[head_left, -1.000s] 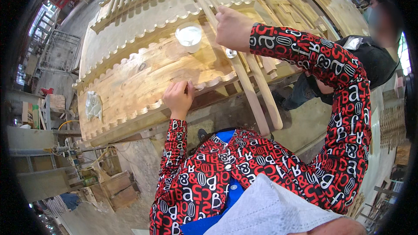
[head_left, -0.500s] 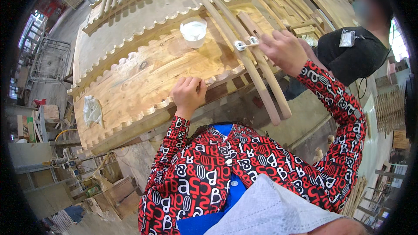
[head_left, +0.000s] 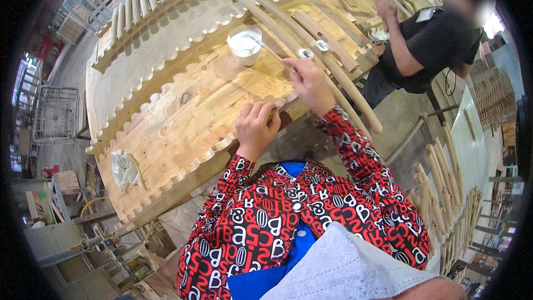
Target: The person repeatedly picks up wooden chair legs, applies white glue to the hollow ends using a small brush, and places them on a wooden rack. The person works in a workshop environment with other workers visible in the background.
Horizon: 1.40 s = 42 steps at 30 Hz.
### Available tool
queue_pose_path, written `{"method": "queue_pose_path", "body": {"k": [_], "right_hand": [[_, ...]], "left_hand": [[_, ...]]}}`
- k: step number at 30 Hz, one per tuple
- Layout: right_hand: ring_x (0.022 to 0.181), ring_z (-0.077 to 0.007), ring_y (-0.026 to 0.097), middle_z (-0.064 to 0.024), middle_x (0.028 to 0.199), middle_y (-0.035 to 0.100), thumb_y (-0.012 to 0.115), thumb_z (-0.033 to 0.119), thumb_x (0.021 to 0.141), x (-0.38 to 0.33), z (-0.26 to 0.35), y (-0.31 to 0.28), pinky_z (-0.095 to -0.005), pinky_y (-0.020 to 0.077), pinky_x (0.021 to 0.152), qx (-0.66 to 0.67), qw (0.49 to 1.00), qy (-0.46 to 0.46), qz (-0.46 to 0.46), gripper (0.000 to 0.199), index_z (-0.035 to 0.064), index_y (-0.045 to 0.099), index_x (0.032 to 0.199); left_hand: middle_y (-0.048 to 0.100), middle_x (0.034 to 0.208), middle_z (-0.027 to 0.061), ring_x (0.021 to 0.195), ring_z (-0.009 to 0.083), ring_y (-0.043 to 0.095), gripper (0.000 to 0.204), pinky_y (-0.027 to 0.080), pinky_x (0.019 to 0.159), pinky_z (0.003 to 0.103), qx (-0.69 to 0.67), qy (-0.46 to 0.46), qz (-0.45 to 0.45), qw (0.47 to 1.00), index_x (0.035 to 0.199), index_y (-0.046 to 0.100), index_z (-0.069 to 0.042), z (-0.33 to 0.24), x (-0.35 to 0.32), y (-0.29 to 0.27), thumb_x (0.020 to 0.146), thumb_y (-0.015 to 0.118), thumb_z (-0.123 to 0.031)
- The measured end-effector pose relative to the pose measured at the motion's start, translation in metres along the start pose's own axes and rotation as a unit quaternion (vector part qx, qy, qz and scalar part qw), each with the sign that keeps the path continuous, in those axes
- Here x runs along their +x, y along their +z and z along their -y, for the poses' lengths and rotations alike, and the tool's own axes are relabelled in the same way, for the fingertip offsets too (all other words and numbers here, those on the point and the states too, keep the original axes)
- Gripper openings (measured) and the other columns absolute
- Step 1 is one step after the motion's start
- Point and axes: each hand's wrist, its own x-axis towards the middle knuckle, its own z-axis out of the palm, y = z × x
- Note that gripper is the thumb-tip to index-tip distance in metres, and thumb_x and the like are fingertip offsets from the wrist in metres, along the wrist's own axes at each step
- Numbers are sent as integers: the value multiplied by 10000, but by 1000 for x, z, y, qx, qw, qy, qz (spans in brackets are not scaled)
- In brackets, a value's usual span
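Note:
My right hand (head_left: 312, 84) pinches a thin stick (head_left: 276, 56) whose far end reaches into a white tub (head_left: 244, 44) of white liquid. Beside that hand, two long rounded wooden bars (head_left: 277, 32) lie across the scalloped rails of the wooden bench frame. White liquid fills a hole (head_left: 305, 53) in one bar and another hole (head_left: 322, 45) in the bar beside it. A shorter slotted wooden piece (head_left: 333, 50) rests to their right. My left hand (head_left: 257, 128) lies by the near scalloped rail (head_left: 219, 145), fingers curled; anything inside them is hidden.
A crumpled whitish bag (head_left: 126, 171) lies on the bench panel at left. A row of wooden rods (head_left: 144, 3) stands at the far side, near another person's blue sleeve. A person in black (head_left: 438, 44) works at right with wood. More wooden bars (head_left: 438, 183) are stacked at lower right.
My right hand has moved left with the stick, from the bars' holes toward the tub. My left hand has shifted slightly right. The person in black now has raised hands on wood.

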Motion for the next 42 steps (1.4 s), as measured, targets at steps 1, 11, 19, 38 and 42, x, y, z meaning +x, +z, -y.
{"method": "queue_pose_path", "body": {"k": [1, 11, 19, 38, 42], "right_hand": [[835, -269, 621, -134, 944, 601, 600, 35, 858, 2, 3, 7, -344, 505, 723, -26, 999, 1, -22, 256, 20, 633, 1112], [949, -299, 603, -84, 1032, 623, 702, 175, 785, -56, -47, -84, -405, 481, 822, -214, 974, 15, -77, 254, 110, 681, 1029], [1064, -314, 615, -202, 1169, 606, 754, 425, 785, -119, -72, -159, -419, 491, 919, -49, 930, 357, 70, 733, 52, 491, 1357], [1027, -353, 630, -154, 1103, 655, 634, 404, 837, -317, -210, -308, -467, 510, 854, -148, 860, 435, 220, 480, 130, 607, 1230], [1012, -344, 635, -164, 1077, 664, 646, 410, 823, -363, -251, -351, -463, 513, 847, -85, 858, 480, 160, 503, 117, 606, 1229]], "left_hand": [[663, 831, 42, 741, 250, 599, 115, 494, 667, 361, 1, -2, 7, 1000, 860, 670, -117, -3, 1, 0, 755, 711, -144], [670, 878, 47, 780, 252, 602, 109, 488, 688, 356, -5, 7, 31, 999, 871, 674, -106, -4, -3, 4, 766, 697, -122], [679, 914, 75, 800, 265, 611, 125, 476, 724, 363, 23, 30, 7, 999, 913, 674, -89, -3, -5, 10, 789, 673, -103], [638, 771, 79, 640, 243, 592, 333, 468, 595, 358, -229, 203, 363, 880, 1035, 657, -54, -178, -51, 153, 729, 710, 66], [628, 776, 94, 661, 252, 592, 328, 471, 607, 367, -231, 169, 416, 863, 1040, 656, -49, -219, -50, 191, 735, 708, 61]]}}
